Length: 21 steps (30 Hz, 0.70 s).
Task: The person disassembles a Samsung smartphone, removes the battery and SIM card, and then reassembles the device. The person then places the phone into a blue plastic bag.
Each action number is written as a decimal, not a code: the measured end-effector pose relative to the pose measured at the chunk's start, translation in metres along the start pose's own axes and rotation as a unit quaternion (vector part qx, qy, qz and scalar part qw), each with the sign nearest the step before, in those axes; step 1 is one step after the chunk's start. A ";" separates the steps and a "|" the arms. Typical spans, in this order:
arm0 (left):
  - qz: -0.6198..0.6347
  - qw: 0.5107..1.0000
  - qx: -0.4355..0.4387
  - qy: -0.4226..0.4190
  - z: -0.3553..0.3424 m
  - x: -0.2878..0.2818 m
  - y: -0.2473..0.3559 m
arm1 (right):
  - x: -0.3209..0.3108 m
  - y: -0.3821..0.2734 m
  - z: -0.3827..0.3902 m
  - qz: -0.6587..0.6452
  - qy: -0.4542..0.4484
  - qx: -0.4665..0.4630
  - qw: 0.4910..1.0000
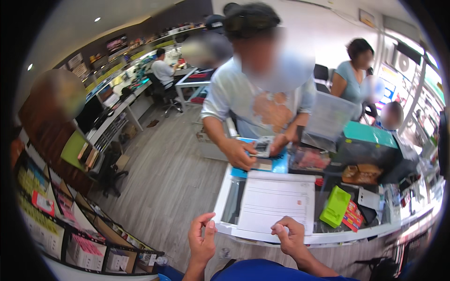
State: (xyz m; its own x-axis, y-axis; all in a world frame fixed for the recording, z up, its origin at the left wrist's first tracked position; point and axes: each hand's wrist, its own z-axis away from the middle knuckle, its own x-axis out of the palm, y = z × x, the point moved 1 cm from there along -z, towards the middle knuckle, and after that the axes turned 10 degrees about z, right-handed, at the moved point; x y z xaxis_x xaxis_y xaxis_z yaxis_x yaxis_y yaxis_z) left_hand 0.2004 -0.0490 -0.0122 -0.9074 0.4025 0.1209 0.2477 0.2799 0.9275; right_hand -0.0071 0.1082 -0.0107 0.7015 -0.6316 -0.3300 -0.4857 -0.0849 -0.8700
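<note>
My left hand (202, 240) is raised just off the counter's near left corner, thumb and forefinger extended and holding nothing. Over the near edge of an open record book (267, 208), my right hand (289, 237) has its fingers curled in, with nothing visible in them. The book's white pages have ruled lines and a small red mark. Across the counter (225, 230), a person in a light shirt holds a small grey-and-white device (263, 147) in both hands. It is over a blue folder or pad (280, 165).
To the book's right lie a bright green tray (334, 206) and a red-and-yellow packet (353, 216). Beyond them are a brown pouch (362, 173) and a clear plastic bin (330, 114). Shelves with boxes (86, 250) stand at lower left. Other people are in the background.
</note>
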 end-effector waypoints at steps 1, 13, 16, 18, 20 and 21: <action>0.009 0.999 0.023 0.023 -0.005 -0.012 0.000 | 0.008 -0.007 -0.004 -0.020 -0.012 0.001 1.000; 0.064 0.954 0.269 -0.114 -0.206 -0.253 0.138 | 0.261 -0.087 -0.064 -0.132 -0.190 0.021 0.973; 0.108 0.892 0.348 -0.267 -0.258 -0.287 0.191 | 0.319 -0.102 -0.086 -0.138 -0.192 0.016 0.971; 0.157 0.869 0.359 -0.302 -0.288 -0.305 0.209 | 0.346 -0.107 -0.101 -0.134 -0.180 0.038 0.974; 0.160 0.857 0.369 -0.322 -0.315 -0.321 0.216 | 0.366 -0.106 -0.119 -0.115 -0.166 0.052 0.978; 0.162 0.853 0.374 -0.327 -0.328 -0.331 0.216 | 0.376 -0.103 -0.129 -0.100 -0.159 0.056 0.981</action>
State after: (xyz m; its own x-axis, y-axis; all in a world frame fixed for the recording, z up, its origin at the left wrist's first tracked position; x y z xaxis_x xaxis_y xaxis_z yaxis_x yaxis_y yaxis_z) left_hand 0.4425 -0.4079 0.2640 -0.4277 0.8957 -0.1213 0.8188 0.4408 0.3678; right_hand 0.2392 -0.2201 0.0019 0.9129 -0.3369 -0.2305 -0.2738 -0.0866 -0.9579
